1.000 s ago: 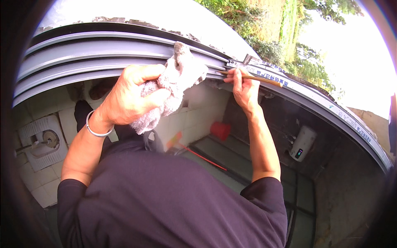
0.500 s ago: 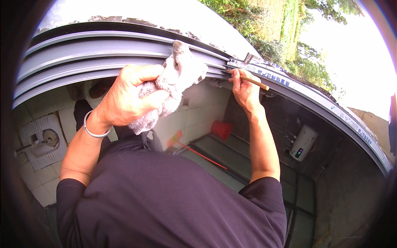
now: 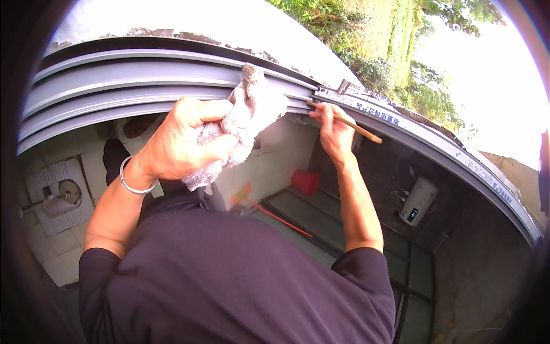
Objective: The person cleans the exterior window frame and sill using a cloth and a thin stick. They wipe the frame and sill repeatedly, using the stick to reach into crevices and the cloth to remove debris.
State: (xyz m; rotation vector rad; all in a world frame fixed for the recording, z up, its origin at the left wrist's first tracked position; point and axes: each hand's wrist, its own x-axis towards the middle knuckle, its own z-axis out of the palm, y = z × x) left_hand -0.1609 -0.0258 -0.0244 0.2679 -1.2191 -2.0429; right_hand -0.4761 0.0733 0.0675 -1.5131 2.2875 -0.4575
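Observation:
My left hand [image 3: 179,137], with a silver bangle at the wrist, is closed on a bunched pale grey cloth [image 3: 252,109]. The cloth hangs over the front of a grey metal window track [image 3: 132,71] with several long grooves. Pinched in my right hand [image 3: 335,135] is a slim wooden stick [image 3: 361,131]. Its thick end points to the lower right, while its other end reaches toward the track close to a joint in the frame. Whether that tip touches the metal, and what it ends in, I cannot tell.
Film-covered frame [image 3: 424,127] curves away to the right. Below are a squat toilet [image 3: 60,198], a red bucket [image 3: 305,182], a broom with a red handle [image 3: 281,219] and a white water heater [image 3: 419,200]. Greenery [image 3: 372,51] grows outside beyond a bright ledge [image 3: 240,23].
My right hand has shifted a little left and down along the frame, and the stick slopes more steeply. My left hand still holds the cloth, in nearly the same place.

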